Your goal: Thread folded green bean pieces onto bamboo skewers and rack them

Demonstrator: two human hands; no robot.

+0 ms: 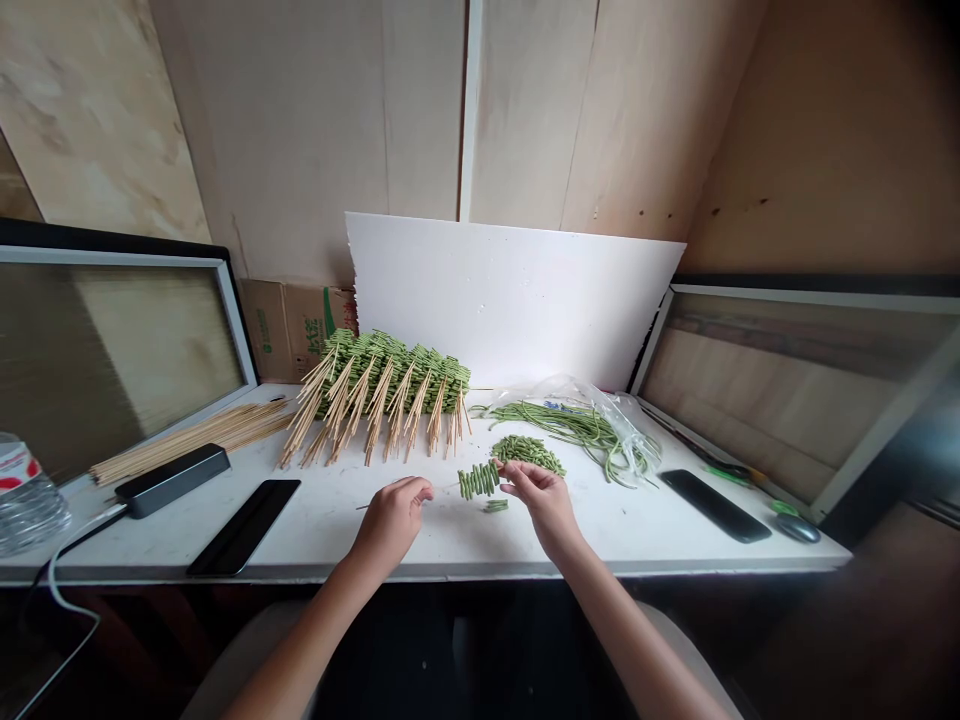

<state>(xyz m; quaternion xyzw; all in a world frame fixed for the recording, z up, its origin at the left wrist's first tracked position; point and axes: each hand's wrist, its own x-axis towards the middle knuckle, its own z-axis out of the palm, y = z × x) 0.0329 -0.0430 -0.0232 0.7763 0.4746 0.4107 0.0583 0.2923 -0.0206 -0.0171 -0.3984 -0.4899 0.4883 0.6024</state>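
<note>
My left hand [394, 518] is closed in a pinch on the blunt end of a thin bamboo skewer [442, 488] that lies level just above the white table [450, 540]. Several short green bean pieces [478, 480] are threaded side by side on its far end. My right hand [541, 492] pinches a bean piece at that threaded end. One loose bean piece [496, 506] lies under the skewer. A small heap of cut bean pieces [529, 452] sits just beyond my right hand.
A big pile of finished bean skewers [382, 390] lies at the back. Bare skewers [187, 438] lie left. Long uncut beans [577, 425] rest on a plastic bag. Two dark phones [244, 525] [716, 505], a power bank [172, 478] and a water bottle [22, 495] are nearby.
</note>
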